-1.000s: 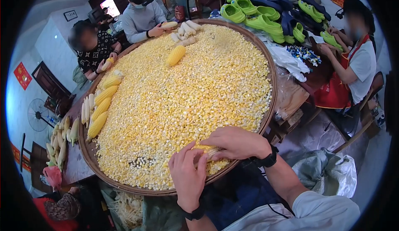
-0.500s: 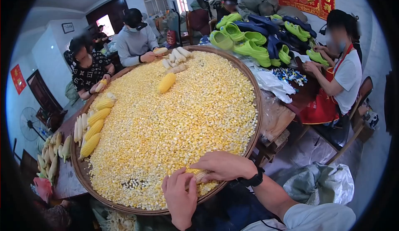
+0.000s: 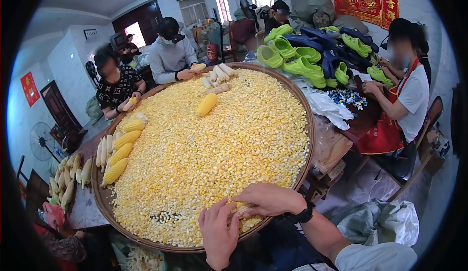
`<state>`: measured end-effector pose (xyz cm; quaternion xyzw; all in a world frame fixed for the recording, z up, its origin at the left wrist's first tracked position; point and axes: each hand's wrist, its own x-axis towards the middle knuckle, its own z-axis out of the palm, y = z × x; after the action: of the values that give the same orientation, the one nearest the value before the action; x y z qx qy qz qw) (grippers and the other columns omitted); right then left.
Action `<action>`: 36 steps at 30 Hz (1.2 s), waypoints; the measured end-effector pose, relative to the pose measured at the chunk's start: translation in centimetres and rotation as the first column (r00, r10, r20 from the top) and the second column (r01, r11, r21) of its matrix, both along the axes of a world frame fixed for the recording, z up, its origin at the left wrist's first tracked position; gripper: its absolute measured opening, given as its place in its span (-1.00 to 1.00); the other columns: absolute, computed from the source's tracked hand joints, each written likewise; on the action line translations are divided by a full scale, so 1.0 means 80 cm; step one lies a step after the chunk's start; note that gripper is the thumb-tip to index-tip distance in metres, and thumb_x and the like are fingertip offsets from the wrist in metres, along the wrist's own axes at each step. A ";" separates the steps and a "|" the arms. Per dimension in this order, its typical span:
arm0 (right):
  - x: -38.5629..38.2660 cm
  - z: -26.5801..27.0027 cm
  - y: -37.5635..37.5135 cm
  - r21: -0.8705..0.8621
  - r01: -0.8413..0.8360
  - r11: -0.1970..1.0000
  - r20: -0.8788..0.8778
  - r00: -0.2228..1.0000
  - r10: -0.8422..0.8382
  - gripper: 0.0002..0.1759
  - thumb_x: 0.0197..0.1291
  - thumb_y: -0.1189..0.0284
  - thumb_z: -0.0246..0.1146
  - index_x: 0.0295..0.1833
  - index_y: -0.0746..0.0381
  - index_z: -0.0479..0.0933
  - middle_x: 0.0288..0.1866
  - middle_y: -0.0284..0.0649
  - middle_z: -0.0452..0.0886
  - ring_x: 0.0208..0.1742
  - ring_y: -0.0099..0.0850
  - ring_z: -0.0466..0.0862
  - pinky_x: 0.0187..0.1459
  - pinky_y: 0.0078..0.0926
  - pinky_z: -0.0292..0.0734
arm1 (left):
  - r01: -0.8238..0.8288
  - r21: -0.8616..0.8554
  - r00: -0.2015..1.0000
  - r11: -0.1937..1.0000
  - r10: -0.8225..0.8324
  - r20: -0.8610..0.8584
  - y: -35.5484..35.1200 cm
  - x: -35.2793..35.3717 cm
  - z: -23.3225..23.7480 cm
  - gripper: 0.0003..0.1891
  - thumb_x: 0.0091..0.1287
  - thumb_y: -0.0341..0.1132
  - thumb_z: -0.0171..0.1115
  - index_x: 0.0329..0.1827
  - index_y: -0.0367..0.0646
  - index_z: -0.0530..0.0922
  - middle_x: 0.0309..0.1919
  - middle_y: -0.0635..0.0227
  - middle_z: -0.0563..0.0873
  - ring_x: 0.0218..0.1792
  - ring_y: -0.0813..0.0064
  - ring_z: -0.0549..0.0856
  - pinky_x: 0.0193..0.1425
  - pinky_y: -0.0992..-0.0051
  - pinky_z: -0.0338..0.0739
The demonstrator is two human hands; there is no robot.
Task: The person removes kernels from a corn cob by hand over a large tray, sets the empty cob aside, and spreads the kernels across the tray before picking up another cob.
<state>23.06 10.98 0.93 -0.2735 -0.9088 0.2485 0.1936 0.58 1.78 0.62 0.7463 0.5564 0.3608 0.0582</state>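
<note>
At the near edge of a large round tray (image 3: 311, 124), my left hand (image 3: 218, 229) and my right hand (image 3: 269, 199) are closed on a partly shelled corn cob (image 3: 240, 209). My fingers hide much of it. Loose yellow and white corn kernels (image 3: 214, 149) cover most of the tray around and beyond my hands. Farther in, one yellow ear of corn (image 3: 207, 104) lies on the kernels. Along the left rim rests a row of yellow ears (image 3: 122, 154), beside pale bare cobs (image 3: 104, 150). More stripped cobs (image 3: 220, 73) are piled at the far rim.
Two people (image 3: 171, 51) (image 3: 119, 83) hold corn across the tray. To the right, a person in a red apron (image 3: 407, 90) sits by piled green and navy clogs (image 3: 312, 51). Unshelled corn (image 3: 63, 183) lies at left; a plastic sack (image 3: 380, 222) stands at lower right.
The camera view has shifted, so the tray and room appear slightly lower and farther right. Both hands stay on the cob, with less of its yellow side showing between them.
</note>
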 end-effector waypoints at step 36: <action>0.002 0.018 -0.008 0.028 0.055 0.998 0.001 0.998 -0.056 -0.33 0.40 0.15 0.59 0.51 0.22 0.68 0.05 -0.02 0.79 0.18 0.11 0.76 0.22 0.05 0.64 | -0.026 0.043 0.998 0.999 0.024 0.050 -0.001 0.003 -0.001 -0.81 0.56 -0.26 0.55 0.15 -0.02 0.89 0.27 0.33 0.89 0.30 0.19 0.82 0.64 0.01 0.51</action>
<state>23.20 10.34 2.35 -0.2962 -0.9045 0.2299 0.2033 0.83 1.68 0.51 0.7310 0.5562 0.3920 0.0514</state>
